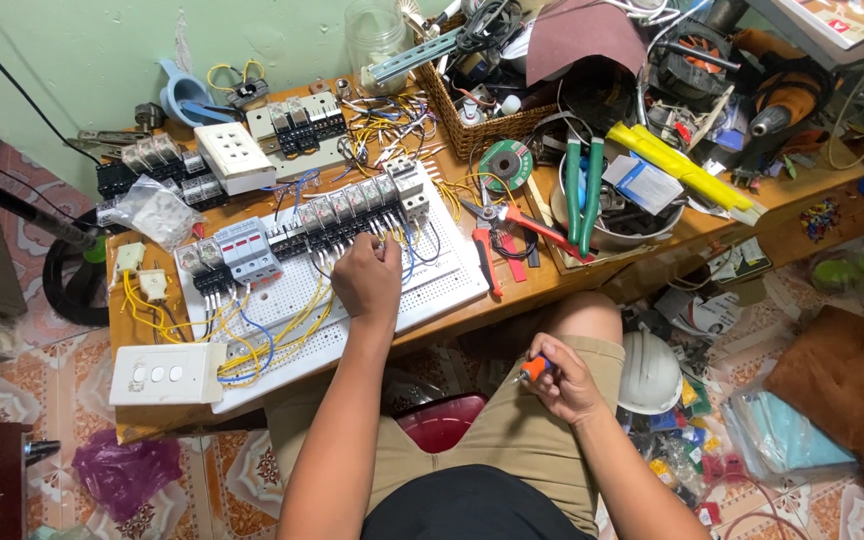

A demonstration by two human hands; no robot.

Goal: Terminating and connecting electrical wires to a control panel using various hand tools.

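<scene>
Nearest the camera, the right hand is resting over the thigh, its fingers closing around an orange-handled screwdriver, well apart from the worktop. Beside that knee, a white hard hat is lying on the tiled floor among scattered packets. Further out, the left hand is reaching onto a white perforated panel lying on the worktop, its fingers curling narrowly and pinching at the wires under a row of relays; what exactly they are gripping cannot be told. Yellow and blue wires are trailing across the near left part of the panel, toward a white switch plate sitting at the front left edge. A grey circuit breaker is sitting at the left end of the relay row. Just right of the panel, red-handled cutters are lying on the worktop, and beyond them green-handled pliers are leaning in a round metal bowl. Further back, a white socket plate is resting near a second bank of black relays. At the far edge, a wicker basket is holding cables and parts, and a clear glass jar is standing against the green wall.
</scene>
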